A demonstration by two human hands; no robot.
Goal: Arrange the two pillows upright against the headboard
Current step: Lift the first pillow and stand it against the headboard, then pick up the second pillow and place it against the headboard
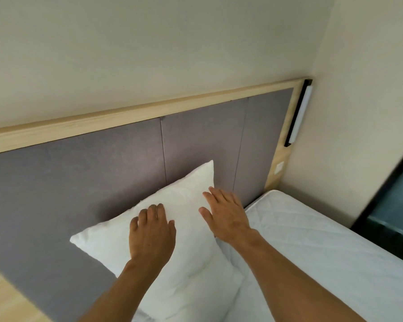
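Note:
A white pillow (184, 201) leans upright against the grey padded headboard (79, 173), one corner pointing up. My left hand (150, 233) lies flat on the pillow's front, fingers spread. My right hand (223, 212) rests flat on the pillow's right edge, fingers apart. Behind and under this pillow a second white pillow (228, 284) shows only partly, near the bottom between my forearms; how it stands is hidden.
The white quilted mattress (312, 240) stretches to the right. A light wooden frame (130, 115) borders the headboard. A long reading lamp (299, 112) and a small wall switch (279, 168) sit at the right end. A dark pane (396, 205) lies at far right.

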